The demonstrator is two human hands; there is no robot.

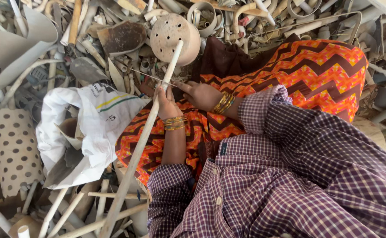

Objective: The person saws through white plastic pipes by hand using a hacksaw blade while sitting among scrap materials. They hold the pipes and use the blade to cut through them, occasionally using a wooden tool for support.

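A long pale pipe (135, 154) runs from the bottom of the view up to a round perforated cap (168, 33). My left hand (166, 103) is closed around the pipe at about its upper third. My right hand (201, 94) sits just to the right of it and pinches a thin wire or blade (146, 76) that crosses the pipe and points left. Both wrists carry gold bangles. My lap is covered by an orange and brown zigzag cloth (316, 75), and my sleeves are purple checked.
Heaps of cut pale pipes and scraps (263, 17) lie all around. A white sack (96, 128) lies at the left of my lap. Beside it is a perforated tube (14, 150). More pipe lengths (74, 211) lie at the bottom left.
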